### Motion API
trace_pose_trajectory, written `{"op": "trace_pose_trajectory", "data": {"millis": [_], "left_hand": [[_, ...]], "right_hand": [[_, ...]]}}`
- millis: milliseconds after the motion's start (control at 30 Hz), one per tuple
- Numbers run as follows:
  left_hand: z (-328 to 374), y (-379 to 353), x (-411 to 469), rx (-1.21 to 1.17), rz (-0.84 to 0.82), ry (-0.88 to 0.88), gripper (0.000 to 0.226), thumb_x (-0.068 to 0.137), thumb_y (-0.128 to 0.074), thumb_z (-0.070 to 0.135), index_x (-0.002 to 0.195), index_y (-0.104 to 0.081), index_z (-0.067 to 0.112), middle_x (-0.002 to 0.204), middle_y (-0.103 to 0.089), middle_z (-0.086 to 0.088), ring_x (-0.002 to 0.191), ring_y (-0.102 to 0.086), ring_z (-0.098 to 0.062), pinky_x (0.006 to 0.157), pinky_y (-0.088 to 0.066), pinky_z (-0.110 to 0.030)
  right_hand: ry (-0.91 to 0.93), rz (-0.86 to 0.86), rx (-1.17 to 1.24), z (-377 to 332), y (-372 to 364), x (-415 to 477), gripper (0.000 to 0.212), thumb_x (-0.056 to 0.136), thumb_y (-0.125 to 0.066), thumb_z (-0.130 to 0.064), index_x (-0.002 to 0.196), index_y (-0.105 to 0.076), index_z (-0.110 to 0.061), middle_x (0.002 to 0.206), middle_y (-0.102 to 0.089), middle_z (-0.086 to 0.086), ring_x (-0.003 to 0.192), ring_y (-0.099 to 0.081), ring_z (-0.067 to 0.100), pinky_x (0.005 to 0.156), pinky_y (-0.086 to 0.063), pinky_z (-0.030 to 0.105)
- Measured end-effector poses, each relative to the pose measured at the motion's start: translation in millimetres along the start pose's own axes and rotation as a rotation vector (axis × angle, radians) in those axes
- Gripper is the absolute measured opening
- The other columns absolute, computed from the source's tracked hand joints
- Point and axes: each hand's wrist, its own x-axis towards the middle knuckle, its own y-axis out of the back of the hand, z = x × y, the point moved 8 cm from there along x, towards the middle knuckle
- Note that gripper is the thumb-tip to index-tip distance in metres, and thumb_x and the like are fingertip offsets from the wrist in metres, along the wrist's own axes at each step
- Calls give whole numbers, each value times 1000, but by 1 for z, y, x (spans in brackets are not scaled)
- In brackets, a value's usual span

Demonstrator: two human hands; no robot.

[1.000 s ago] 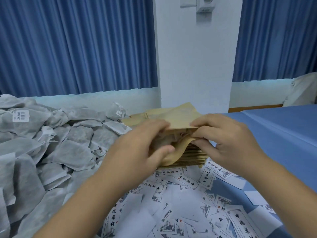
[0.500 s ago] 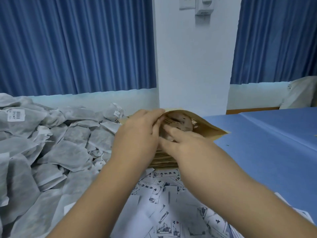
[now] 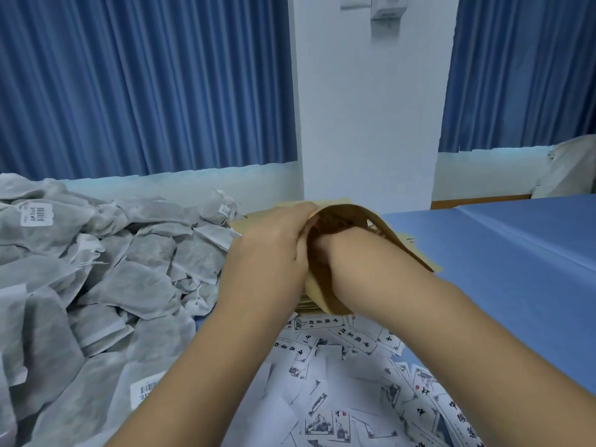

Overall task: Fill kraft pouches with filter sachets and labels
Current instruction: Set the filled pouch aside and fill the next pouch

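Note:
An open kraft pouch (image 3: 398,241) is held above a stack of flat kraft pouches (image 3: 308,307), its mouth turned toward me. My left hand (image 3: 271,253) grips the pouch's left rim, fingers curled over the edge. My right hand (image 3: 337,251) is pushed into the pouch up to the wrist, so its fingers and whatever they hold are hidden. A big heap of grey filter sachets (image 3: 135,285) lies to the left. Printed white labels (image 3: 354,398) are scattered in front of me, under my forearms.
A blue cloth covers the table (image 3: 516,269) on the right. A white pillar (image 3: 364,124) and blue curtains (image 3: 145,85) stand behind the table. Some sachets carry barcode stickers (image 3: 37,214). A pale bag (image 3: 571,169) sits at the far right.
One second ago both hands pulled the pouch mouth apart. Since then my right hand has slid deep inside the pouch, while my left hand kept hold of the rim.

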Motion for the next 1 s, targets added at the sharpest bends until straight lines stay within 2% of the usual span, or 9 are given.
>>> {"op": "trace_pose_trajectory", "data": {"millis": [100,233,300,367,467,600,667,833,1000], "left_hand": [[-13,2,5,-40,4,59,25,97,-47,23,104,-67,34,83,-65,10,80,-56,-13,69,-41,-28],[-30,9,8,-107,20,155,22,97,-47,26,102,-63,39,78,-65,14,75,-54,-8,61,-38,-16],[-37,11,7,-121,28,208,27,98,-45,29,114,-59,45,83,-65,18,76,-54,-4,63,-36,-9],[-34,11,5,-36,7,199,39,99,-41,31,134,-43,48,75,-60,16,68,-52,-7,60,-36,-14],[-20,9,0,89,-103,83,63,95,-42,17,145,-20,48,76,-56,10,70,-50,-9,61,-40,-25],[6,5,-6,217,-188,-175,78,71,-46,-3,142,-40,30,122,-61,4,109,-43,-11,96,-35,-37],[12,4,-3,229,-192,-223,70,70,-48,0,135,-49,25,119,-64,5,104,-47,-11,86,-33,-30],[16,-5,10,337,-210,-210,57,85,-60,19,137,-45,36,104,-59,0,93,-56,-27,79,-40,-42],[16,-8,11,331,-228,-327,35,82,-48,14,108,-71,24,110,-66,-2,94,-62,-31,78,-43,-44]], "right_hand": [[260,331,80,-16,26,-33,13,84,-48,-14,88,-58,-22,92,-56,-2,81,-54,22,68,-49,40],[473,657,14,-10,50,-74,20,75,-69,-37,87,-68,-21,109,-56,2,98,-49,25,79,-42,42],[426,655,-30,5,44,-76,45,64,-75,-50,102,-68,-27,131,-46,1,121,-41,25,95,-34,42],[376,600,-67,17,35,-70,59,59,-80,-50,112,-67,-31,146,-38,2,133,-33,29,100,-28,45],[381,641,-34,22,32,-63,39,65,-83,-31,103,-72,-25,141,-48,4,121,-49,31,88,-43,45],[325,685,243,37,36,-61,22,84,-65,-24,106,-69,-23,131,-56,-2,109,-56,15,81,-48,28],[294,720,163,42,36,-62,9,81,-72,-24,90,-72,-23,136,-50,3,102,-57,21,74,-44,27],[427,743,-7,32,33,-63,11,80,-71,-20,73,-74,-13,122,-63,3,89,-61,31,72,-48,43],[510,692,11,29,25,-62,13,79,-69,-16,70,-72,-6,111,-69,6,89,-66,30,73,-52,43]]}}
